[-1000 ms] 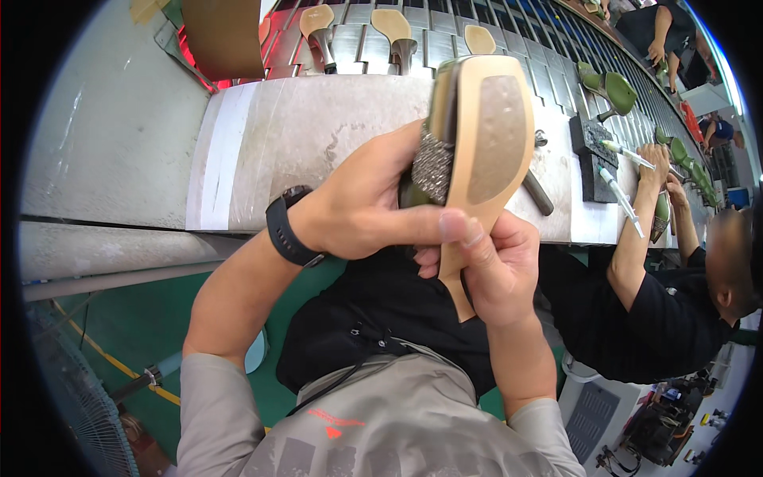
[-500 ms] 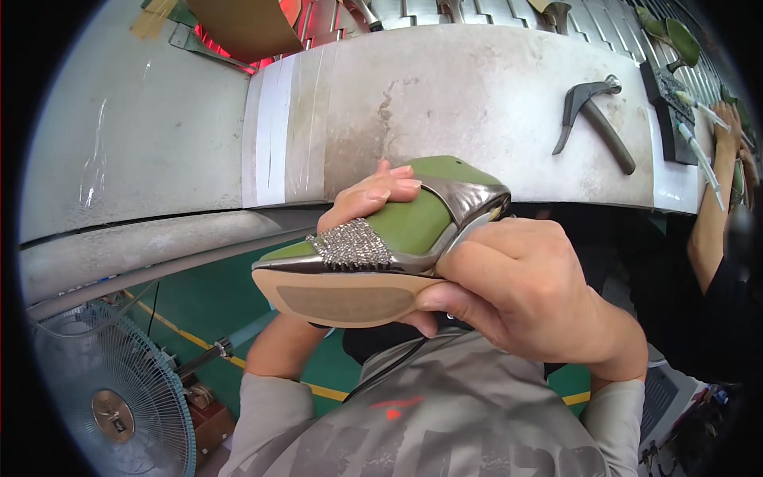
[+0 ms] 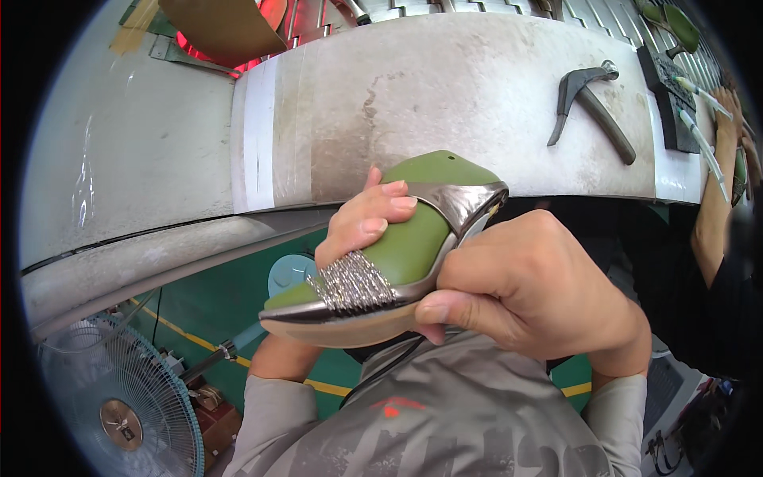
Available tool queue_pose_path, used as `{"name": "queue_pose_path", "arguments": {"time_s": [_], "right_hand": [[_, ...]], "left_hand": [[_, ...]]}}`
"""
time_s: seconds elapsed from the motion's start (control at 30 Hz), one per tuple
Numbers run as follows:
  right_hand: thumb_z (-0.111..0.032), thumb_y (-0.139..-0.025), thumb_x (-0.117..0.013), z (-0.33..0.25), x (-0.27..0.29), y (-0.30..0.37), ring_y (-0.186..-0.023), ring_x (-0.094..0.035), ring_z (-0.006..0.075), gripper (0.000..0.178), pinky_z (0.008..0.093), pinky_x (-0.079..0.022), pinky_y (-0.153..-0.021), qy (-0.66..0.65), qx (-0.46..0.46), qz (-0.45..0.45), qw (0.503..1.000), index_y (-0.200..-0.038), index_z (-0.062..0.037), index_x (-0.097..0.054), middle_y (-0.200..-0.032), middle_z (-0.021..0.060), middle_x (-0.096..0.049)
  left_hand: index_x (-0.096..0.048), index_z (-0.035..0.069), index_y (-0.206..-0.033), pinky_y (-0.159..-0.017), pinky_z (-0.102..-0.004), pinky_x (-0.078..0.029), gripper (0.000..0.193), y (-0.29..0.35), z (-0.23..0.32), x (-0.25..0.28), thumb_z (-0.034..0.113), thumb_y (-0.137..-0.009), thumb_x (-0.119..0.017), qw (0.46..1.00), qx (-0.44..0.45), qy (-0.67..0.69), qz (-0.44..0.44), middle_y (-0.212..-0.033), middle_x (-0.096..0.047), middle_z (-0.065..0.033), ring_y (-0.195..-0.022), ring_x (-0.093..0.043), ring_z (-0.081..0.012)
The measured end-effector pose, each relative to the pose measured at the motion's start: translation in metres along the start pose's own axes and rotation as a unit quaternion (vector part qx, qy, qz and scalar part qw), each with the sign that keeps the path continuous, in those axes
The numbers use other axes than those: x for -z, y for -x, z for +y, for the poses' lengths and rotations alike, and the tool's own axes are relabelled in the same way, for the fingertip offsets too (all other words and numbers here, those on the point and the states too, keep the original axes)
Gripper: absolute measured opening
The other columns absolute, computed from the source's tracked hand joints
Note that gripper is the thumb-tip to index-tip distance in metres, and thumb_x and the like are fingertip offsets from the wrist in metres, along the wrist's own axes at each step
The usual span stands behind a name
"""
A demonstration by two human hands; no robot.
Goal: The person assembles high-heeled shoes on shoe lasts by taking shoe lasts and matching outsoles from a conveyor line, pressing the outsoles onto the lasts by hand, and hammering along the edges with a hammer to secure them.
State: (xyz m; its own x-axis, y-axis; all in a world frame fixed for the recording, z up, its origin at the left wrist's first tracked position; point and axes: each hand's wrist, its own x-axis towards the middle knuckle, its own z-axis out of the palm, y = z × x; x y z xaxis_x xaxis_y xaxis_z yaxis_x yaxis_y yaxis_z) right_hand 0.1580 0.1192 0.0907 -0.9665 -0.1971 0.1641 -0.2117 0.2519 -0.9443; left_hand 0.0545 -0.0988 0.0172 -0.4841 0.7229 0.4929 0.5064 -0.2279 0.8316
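Observation:
A pointed shoe (image 3: 358, 286) on a green shoe last (image 3: 407, 238) is held in front of my body, its toe to the left. It has a glittering band near the toe, a metallic pewter strap round the heel end and a tan sole. My left hand (image 3: 367, 219) is wrapped round it from the far side, with fingers over the green top. At the sole's edge near the arch, my right hand (image 3: 528, 290) is closed, thumb and bent fingers pinched against the shoe. Whatever lies between those fingertips is hidden.
On the pale worktable (image 3: 445, 87) lies a hammer (image 3: 596, 111). A black block (image 3: 668, 99) with syringe-like tubes stands at right, near another person's arm (image 3: 714, 207). A conveyor (image 3: 469, 6) runs behind, with a red glow at far left. A fan (image 3: 119, 405) stands lower left.
The shoe has tilted so that less of its sole faces me and more of its upper shows. Both hands stay on it. The whole view has shifted slightly.

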Motion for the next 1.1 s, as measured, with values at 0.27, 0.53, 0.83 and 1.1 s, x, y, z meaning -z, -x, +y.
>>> {"name": "queue_pose_path", "arguments": {"time_s": [0.27, 0.53, 0.83, 1.1], "right_hand": [[-0.022, -0.097, -0.075, 0.015, 0.039, 0.01, -0.05, -0.055, 0.0232, 0.025, 0.0343, -0.043, -0.051, -0.07, -0.057, -0.118, 0.989, -0.085, -0.0002, -0.074, -0.062, 0.0096, -0.062], [-0.035, -0.113, -0.043, 0.024, 0.009, 0.001, -0.106, -0.073, 0.0378, 0.051, 0.0477, -0.058, -0.1, -0.494, -0.074, 0.248, 0.83, -0.129, 0.0094, -0.061, -0.115, 0.0249, -0.073], [-0.017, -0.109, -0.049, -0.019, -0.066, 0.002, -0.151, -0.04, 0.0336, 0.054, 0.0482, -0.032, -0.124, -0.418, -0.074, 0.267, 0.865, -0.156, 0.0075, -0.036, -0.162, 0.0233, -0.041], [-0.047, -0.108, -0.049, -0.002, -0.017, 0.014, -0.084, -0.077, 0.0279, 0.064, 0.0363, -0.063, -0.077, -0.518, -0.224, 0.139, 0.814, -0.13, 0.0127, -0.058, -0.103, 0.0215, -0.075]], "left_hand": [[-0.045, 0.008, -0.149, -0.122, -0.058, -0.03, 0.113, -0.054, 0.032, 0.002, 0.051, -0.06, -0.099, 0.982, 0.023, -0.126, -0.137, -0.142, -0.06, -0.0197, -0.137, -0.055, -0.0373], [-0.06, -0.007, -0.137, -0.109, -0.0362, -0.046, 0.059, -0.075, -0.041, -0.04, 0.045, -0.113, -0.043, 0.947, 0.242, 0.177, 0.115, -0.134, -0.065, -0.016, -0.125, -0.06, -0.02], [-0.067, 0.0, -0.102, -0.082, -0.0267, -0.054, 0.009, -0.095, -0.055, -0.044, 0.006, -0.096, -0.064, 0.918, 0.154, 0.266, 0.249, -0.094, -0.069, -0.0037, -0.089, -0.067, -0.0136], [-0.069, 0.0, -0.09, -0.075, -0.0318, -0.051, 0.011, -0.146, -0.03, 0.036, 0.01, -0.092, -0.072, 0.988, -0.041, -0.1, -0.11, -0.086, -0.07, -0.006, -0.083, -0.065, -0.016]]}}
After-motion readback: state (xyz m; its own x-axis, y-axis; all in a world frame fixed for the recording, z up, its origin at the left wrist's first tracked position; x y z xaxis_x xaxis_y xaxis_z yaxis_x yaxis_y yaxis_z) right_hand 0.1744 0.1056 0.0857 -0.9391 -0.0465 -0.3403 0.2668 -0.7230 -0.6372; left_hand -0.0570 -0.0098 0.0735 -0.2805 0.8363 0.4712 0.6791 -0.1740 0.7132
